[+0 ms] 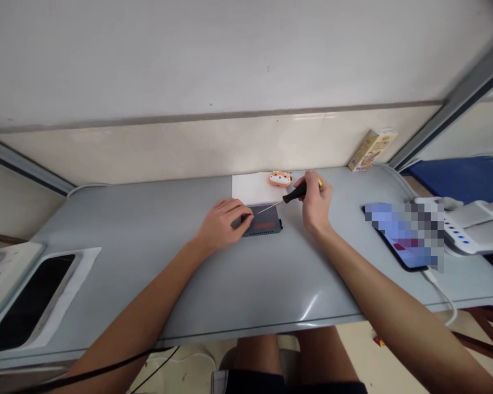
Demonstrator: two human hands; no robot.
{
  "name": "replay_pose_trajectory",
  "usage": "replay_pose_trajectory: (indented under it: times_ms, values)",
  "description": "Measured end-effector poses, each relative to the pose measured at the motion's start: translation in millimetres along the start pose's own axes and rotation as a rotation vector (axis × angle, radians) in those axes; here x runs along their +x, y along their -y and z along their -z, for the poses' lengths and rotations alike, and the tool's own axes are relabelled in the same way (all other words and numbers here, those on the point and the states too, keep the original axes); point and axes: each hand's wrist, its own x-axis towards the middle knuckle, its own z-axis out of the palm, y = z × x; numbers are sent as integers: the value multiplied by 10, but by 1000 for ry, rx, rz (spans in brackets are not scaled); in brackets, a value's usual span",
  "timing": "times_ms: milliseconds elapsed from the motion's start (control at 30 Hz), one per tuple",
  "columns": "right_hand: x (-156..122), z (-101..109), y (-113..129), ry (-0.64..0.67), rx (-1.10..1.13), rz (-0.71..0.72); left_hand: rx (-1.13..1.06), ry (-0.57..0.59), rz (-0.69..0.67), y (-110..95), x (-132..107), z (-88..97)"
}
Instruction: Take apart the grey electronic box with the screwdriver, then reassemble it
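Note:
A small dark grey box (267, 223) with orange lettering and a row of vent holes lies flat on the grey table. My left hand (224, 224) is closed around its left end, with thumb and forefinger near the screwdriver's tip. Whether a small part sits between those fingertips is too small to tell. In my right hand (315, 200) is a screwdriver (296, 193) with a black and yellow handle, held at a slant. Its thin shaft points left and down, and the tip meets the box's top near my left fingers.
Behind the box lie a white paper (250, 186) and an orange animal-faced case (280, 178). A phone (398, 235) on a white cable and a power strip (456, 230) are at right. A carton (372, 149) leans on the wall. Another phone (33, 301) lies far left.

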Motion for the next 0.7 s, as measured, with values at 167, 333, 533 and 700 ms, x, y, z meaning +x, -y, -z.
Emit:
replay_pose_trajectory:
  times_ms: [167,333,533,700]
  values:
    - [126,47,-17,-79,90,-152,27,-184,297,160,18,8]
    - [181,38,-89,-120,183,-314,111,1,347,434,328,10]
    - [176,4,-145,-118,188,-371,187,24,286,534,422,-40]
    - [190,17,-141,-135,215,-399,123,116,307,560,348,-52]
